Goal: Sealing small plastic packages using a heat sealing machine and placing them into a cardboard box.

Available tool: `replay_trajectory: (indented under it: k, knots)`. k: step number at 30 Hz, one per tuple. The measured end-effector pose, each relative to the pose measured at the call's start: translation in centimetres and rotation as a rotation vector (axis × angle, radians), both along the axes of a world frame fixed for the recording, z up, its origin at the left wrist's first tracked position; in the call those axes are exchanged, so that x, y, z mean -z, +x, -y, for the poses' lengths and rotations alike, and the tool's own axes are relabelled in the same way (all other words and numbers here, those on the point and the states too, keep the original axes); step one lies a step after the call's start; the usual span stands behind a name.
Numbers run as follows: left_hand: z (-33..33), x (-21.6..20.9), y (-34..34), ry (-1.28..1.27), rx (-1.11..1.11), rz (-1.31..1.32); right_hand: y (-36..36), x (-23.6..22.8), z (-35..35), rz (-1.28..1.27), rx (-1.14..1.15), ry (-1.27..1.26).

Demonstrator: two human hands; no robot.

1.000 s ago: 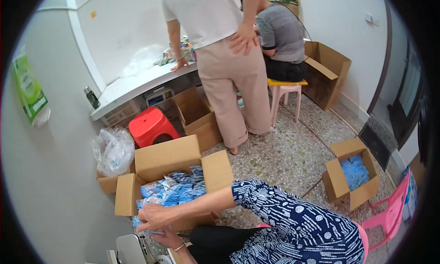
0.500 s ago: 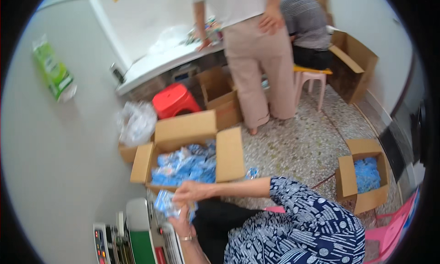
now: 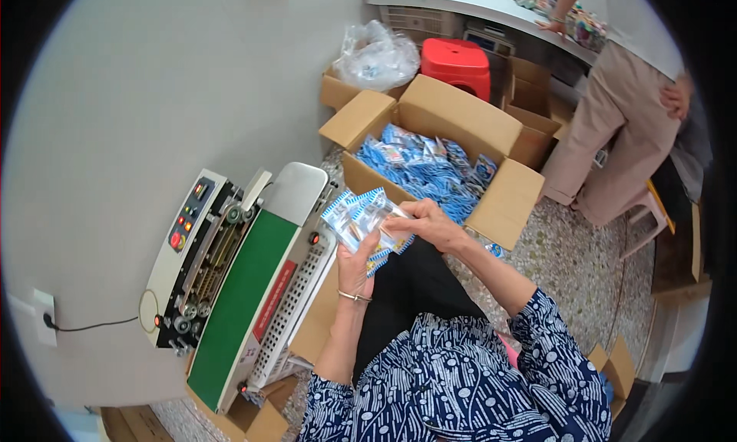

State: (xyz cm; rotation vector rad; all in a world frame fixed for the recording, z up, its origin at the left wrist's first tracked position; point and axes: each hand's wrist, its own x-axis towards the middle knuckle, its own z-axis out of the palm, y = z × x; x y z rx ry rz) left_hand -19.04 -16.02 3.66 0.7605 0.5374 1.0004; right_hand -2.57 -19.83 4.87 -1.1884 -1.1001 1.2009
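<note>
A fan of blue-and-white sachets (image 3: 361, 218) is held between both hands above my lap. My left hand (image 3: 355, 264) grips the stack from below, palm up, a thin bangle on its wrist. My right hand (image 3: 421, 222) pinches the top sachet from the right. Just beyond them stands an open cardboard box (image 3: 503, 204) filled with several more blue sachets (image 3: 424, 168). To the left of my hands lies a sealing machine with a green conveyor belt (image 3: 239, 304) and a control panel with red buttons.
A red stool (image 3: 456, 61) and a box with a clear plastic bag (image 3: 375, 55) stand behind the open box. A person in beige trousers (image 3: 626, 123) stands at a white counter (image 3: 476, 4) at upper right. More cardboard boxes lie around on the speckled floor.
The view has swung left and down, bringing the sealing machine into sight. My hands have lifted a stack of sachets up from the box toward my lap.
</note>
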Motion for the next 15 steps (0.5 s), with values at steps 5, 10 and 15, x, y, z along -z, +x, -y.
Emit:
replay_trajectory:
  k: [5, 10, 15]
  knots:
    - [-0.6, 1.3, -1.5, -0.017, -0.003, -0.011, -0.9, 0.1, -1.1, -0.155, -0.131, -0.114]
    - [-1.0, 2.8, -2.1, -0.037, -0.116, 0.005, -1.7, 0.9, -2.8, -0.121, -0.129, -0.137]
    - [-2.0, 3.2, -3.3, -0.032, -0.258, -0.025, -2.3, 1.0, -4.6, -0.152, -0.121, -0.218]
